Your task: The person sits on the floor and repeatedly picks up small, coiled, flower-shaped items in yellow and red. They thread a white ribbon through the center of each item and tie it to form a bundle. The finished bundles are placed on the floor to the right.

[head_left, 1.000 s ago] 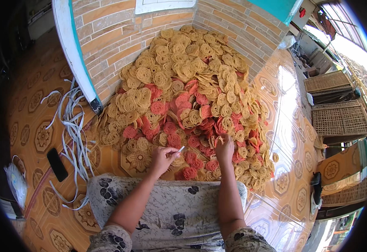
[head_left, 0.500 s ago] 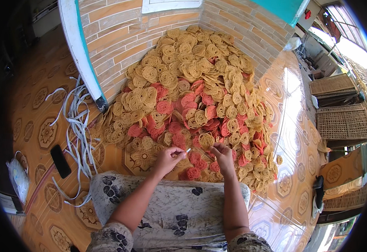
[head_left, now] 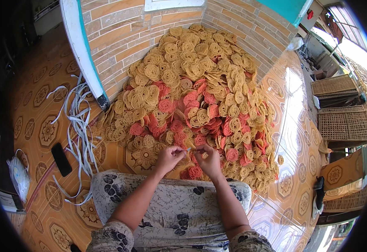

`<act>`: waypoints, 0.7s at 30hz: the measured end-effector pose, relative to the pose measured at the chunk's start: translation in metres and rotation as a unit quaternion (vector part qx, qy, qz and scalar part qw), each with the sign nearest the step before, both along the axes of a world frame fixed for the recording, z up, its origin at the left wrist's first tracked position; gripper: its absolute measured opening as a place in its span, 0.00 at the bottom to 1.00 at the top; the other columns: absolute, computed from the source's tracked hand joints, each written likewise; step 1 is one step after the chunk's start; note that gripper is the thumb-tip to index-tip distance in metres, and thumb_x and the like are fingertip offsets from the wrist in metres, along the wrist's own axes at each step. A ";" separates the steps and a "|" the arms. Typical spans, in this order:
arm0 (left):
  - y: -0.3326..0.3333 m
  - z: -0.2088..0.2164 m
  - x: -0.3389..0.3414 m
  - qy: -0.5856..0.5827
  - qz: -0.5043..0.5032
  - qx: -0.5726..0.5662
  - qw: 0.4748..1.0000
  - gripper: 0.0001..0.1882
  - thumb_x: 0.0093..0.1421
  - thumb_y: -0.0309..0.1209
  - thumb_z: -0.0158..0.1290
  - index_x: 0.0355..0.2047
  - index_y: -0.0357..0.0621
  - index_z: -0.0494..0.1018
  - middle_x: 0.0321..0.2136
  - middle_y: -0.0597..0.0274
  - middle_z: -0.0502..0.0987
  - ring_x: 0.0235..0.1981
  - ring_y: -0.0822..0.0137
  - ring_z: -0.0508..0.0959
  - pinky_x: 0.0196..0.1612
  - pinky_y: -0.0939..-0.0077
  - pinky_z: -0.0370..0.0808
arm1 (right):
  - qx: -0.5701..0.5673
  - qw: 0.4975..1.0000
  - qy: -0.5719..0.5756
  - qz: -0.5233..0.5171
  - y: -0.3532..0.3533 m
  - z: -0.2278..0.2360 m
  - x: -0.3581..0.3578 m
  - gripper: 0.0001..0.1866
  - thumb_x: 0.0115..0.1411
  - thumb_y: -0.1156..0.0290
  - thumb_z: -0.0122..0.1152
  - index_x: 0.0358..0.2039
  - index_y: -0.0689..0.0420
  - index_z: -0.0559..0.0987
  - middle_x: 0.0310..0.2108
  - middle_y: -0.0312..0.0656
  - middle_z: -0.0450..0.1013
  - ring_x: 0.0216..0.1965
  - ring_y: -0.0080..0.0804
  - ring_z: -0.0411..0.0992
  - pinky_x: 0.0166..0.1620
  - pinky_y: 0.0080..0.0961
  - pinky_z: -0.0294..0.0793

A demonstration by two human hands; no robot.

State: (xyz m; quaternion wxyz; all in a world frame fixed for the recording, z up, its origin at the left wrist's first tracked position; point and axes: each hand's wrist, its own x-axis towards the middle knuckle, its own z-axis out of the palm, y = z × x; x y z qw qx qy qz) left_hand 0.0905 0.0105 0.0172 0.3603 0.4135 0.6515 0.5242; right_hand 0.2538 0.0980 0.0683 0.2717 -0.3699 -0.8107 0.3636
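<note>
My left hand [head_left: 169, 160] is closed in a pinch on a small whitish stick-like piece [head_left: 189, 149], too small to name surely. Close beside it, my right hand [head_left: 209, 163] pinches a thin yellow lacy disc [head_left: 191, 144], seen nearly edge-on and partly hidden by the fingers. The two fingertips almost meet above the near edge of a big heap of coiled, net-like discs [head_left: 187, 54], like dried noodle nests. Most are yellow; red discs [head_left: 166, 106] lie mixed through the middle and near part.
A brick-patterned wall corner [head_left: 120, 46] backs the heap. To the left lie tangled white strips [head_left: 77, 122], a black phone [head_left: 61, 159] and a clear plastic bag [head_left: 19, 178] on the tiled floor. Patterned cloth [head_left: 166, 210] covers my lap. Woven racks [head_left: 343, 124] stand at right.
My right hand has moved left with the yellow disc, up to my left hand. The disc has turned from face-on to nearly edge-on. My left hand has barely moved.
</note>
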 end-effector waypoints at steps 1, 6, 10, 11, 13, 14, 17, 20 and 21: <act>0.000 -0.001 0.000 0.006 0.001 0.002 1.000 0.10 0.58 0.34 0.61 0.34 0.40 0.81 0.17 0.69 0.76 0.18 0.82 0.67 0.22 0.81 0.63 | 0.045 0.999 -0.022 0.015 -0.001 0.002 0.000 0.11 0.56 0.68 0.65 0.36 0.61 0.80 0.31 0.44 0.79 0.36 0.37 0.76 0.44 0.31 0.71; 0.002 -0.009 -0.002 0.000 0.001 0.046 0.999 0.10 0.58 0.34 0.61 0.34 0.39 0.80 0.16 0.69 0.75 0.17 0.81 0.68 0.21 0.80 0.64 | -0.005 0.999 0.013 0.041 -0.004 0.003 -0.004 0.09 0.55 0.70 0.65 0.36 0.58 0.80 0.35 0.41 0.80 0.37 0.38 0.76 0.50 0.34 0.66; 0.003 -0.003 -0.001 0.063 -0.044 -0.051 0.996 0.11 0.60 0.33 0.59 0.37 0.39 0.79 0.21 0.66 0.78 0.21 0.77 0.71 0.26 0.79 0.69 | -0.134 0.987 0.085 0.003 0.001 -0.002 -0.006 0.08 0.54 0.74 0.66 0.35 0.59 0.78 0.36 0.41 0.79 0.35 0.34 0.76 0.49 0.34 0.65; 0.005 0.000 0.001 0.039 -0.007 0.043 0.998 0.11 0.61 0.33 0.58 0.39 0.40 0.79 0.24 0.64 0.79 0.24 0.75 0.73 0.29 0.78 0.70 | -0.097 0.991 0.088 -0.006 0.001 -0.004 -0.006 0.08 0.53 0.75 0.66 0.34 0.59 0.78 0.34 0.41 0.79 0.35 0.34 0.76 0.48 0.33 0.65; 0.009 0.006 0.006 0.008 0.076 0.154 0.985 0.11 0.62 0.33 0.56 0.42 0.41 0.78 0.30 0.61 0.80 0.29 0.72 0.77 0.35 0.76 0.73 | -0.021 0.998 0.064 -0.001 0.001 -0.007 -0.005 0.08 0.53 0.76 0.66 0.33 0.59 0.76 0.31 0.40 0.78 0.34 0.32 0.75 0.46 0.32 0.66; 0.008 0.009 0.002 0.040 0.079 0.132 0.987 0.12 0.63 0.32 0.55 0.46 0.43 0.76 0.39 0.58 0.81 0.37 0.66 0.79 0.43 0.72 0.73 | -0.023 0.997 0.067 -0.005 0.000 -0.008 -0.005 0.08 0.53 0.76 0.66 0.31 0.57 0.74 0.28 0.38 0.76 0.33 0.31 0.75 0.44 0.30 0.65; 0.007 0.012 -0.001 0.237 -0.004 0.175 0.956 0.11 0.60 0.32 0.58 0.42 0.43 0.78 0.38 0.58 0.81 0.38 0.61 0.80 0.43 0.67 0.74 | -0.012 0.996 0.078 -0.037 -0.003 -0.008 -0.007 0.08 0.53 0.76 0.65 0.32 0.57 0.75 0.28 0.38 0.76 0.33 0.31 0.75 0.44 0.28 0.65; 0.001 0.006 0.001 0.272 -0.026 0.089 0.958 0.08 0.58 0.33 0.60 0.35 0.43 0.81 0.32 0.60 0.82 0.39 0.62 0.80 0.42 0.67 0.73 | -0.060 0.997 0.046 0.020 0.010 -0.005 -0.003 0.07 0.54 0.77 0.64 0.34 0.58 0.76 0.30 0.41 0.77 0.35 0.34 0.75 0.44 0.31 0.67; 0.001 0.004 0.001 0.299 -0.023 0.068 0.952 0.07 0.57 0.33 0.60 0.33 0.43 0.81 0.30 0.61 0.82 0.39 0.62 0.80 0.42 0.68 0.73 | -0.001 0.997 0.058 -0.041 0.020 -0.006 0.001 0.07 0.55 0.77 0.62 0.35 0.58 0.77 0.31 0.43 0.77 0.35 0.36 0.76 0.45 0.33 0.68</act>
